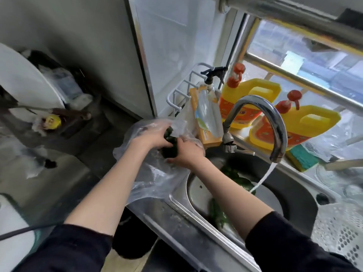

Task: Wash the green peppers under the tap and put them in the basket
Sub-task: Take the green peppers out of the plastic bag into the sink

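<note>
A clear plastic bag (157, 179) lies on the counter left of the steel sink (198, 218). Both hands reach into its mouth. My left hand (151, 137) and my right hand (188, 154) together grip dark green peppers (170, 150) at the bag's opening. More green peppers (238, 178) lie in the sink bowl, one (218, 213) partly hidden by my right forearm. The curved chrome tap (275, 122) runs a thin stream of water (263, 178) into the sink. A white perforated basket (341, 228) stands at the right edge.
Two yellow detergent jugs (245, 101) (302, 126), a spray bottle (211, 79) and a yellow-green sponge (302, 158) crowd the window sill behind the tap. A white wire rack (180, 93) hangs at the wall. A black cable (23, 231) crosses the lower left.
</note>
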